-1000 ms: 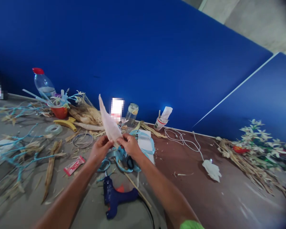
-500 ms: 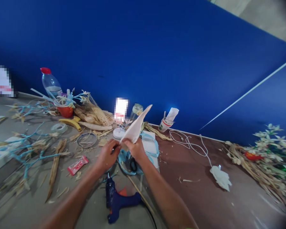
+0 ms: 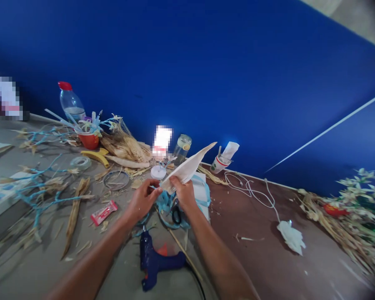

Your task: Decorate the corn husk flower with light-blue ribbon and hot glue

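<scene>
A pale, pointed corn husk [image 3: 192, 164] is held up over the table, its tip slanting to the upper right. My right hand [image 3: 183, 192] grips it from below, thumb laid on its face. At the husk's lower left end my left hand [image 3: 145, 198] is closed, fingertips pinched at or close to its edge; what lies between them is too small to make out. Under the hands are blue ribbon [image 3: 164, 202] and dark-handled scissors [image 3: 176, 214], partly hidden. A blue glue gun [image 3: 158, 260] lies nearer to me.
Left are blue-wrapped stems [image 3: 37, 198], a red wrapper [image 3: 104, 213], a yellow-handled tool [image 3: 95, 156] and a red cup [image 3: 89, 140]. Behind stand a bottle [image 3: 71, 102], a jar [image 3: 183, 146] and a white cup [image 3: 219, 163]. Right are a white cable [image 3: 251, 191] and white flowers [image 3: 359, 187].
The husk has swung lower and to the right, its tip now leaning further over. My right hand has shifted slightly right with it. The camera view has moved a little.
</scene>
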The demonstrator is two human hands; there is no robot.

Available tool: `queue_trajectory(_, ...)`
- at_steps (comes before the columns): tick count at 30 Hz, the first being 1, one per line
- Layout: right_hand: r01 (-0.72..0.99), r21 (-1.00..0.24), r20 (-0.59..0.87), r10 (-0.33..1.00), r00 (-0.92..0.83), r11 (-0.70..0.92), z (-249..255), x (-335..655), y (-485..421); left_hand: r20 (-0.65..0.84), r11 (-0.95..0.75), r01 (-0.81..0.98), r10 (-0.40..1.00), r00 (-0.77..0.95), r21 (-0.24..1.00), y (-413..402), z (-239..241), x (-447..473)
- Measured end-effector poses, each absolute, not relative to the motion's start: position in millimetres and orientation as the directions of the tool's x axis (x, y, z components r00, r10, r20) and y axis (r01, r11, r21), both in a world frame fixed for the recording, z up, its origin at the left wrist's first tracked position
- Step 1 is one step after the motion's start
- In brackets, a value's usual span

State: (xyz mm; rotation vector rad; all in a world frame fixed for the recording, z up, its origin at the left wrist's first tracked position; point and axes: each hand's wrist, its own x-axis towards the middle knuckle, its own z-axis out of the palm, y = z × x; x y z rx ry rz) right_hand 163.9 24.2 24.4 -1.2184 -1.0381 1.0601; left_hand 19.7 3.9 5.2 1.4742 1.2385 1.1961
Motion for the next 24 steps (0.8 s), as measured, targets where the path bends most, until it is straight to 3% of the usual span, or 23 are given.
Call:
queue_trajectory(2,-0.016,-0.999,0.045,0.989,0.142,0.047,21.2,158.8,21.2,0.140,-0.149,0.120,0.987,0.077,0.982,3.7,5.7,20.7)
queue_trajectory(7,0.090,-0.992,0.085,0.996,0.020,0.083,22.0,158.0,17.5,0.133,-0.151,0.181,0.986,0.105,0.972,2.7,6.7,21.2)
queue_trajectory(12,0.121,-0.989,0.097,0.994,0.053,0.090,27.0,165.8,18.5,0.095,-0.123,0.122,0.973,0.212,0.985,1.2,9.2,20.1)
queue_trajectory(16,0.213,-0.969,0.133,0.991,0.010,0.128,29.7,164.0,14.7,0.158,-0.158,-0.011,0.975,0.155,0.987,1.4,14.7,19.8)
queue_trajectory(19,0.281,-0.945,0.129,0.981,-0.144,0.166,32.4,159.5,9.6,0.158,-0.151,-0.071,0.983,0.099,0.986,3.6,15.2,17.7)
queue_trajectory(22,0.352,-0.911,0.097,0.942,-0.320,0.214,33.8,157.9,7.2,0.092,-0.086,-0.107,0.995,0.048,0.990,6.1,13.6,13.5)
queue_trajectory(24,0.378,-0.899,0.082,0.934,-0.349,0.221,33.6,159.5,8.4,0.017,-0.016,-0.182,1.000,0.002,0.983,7.6,13.9,10.4)
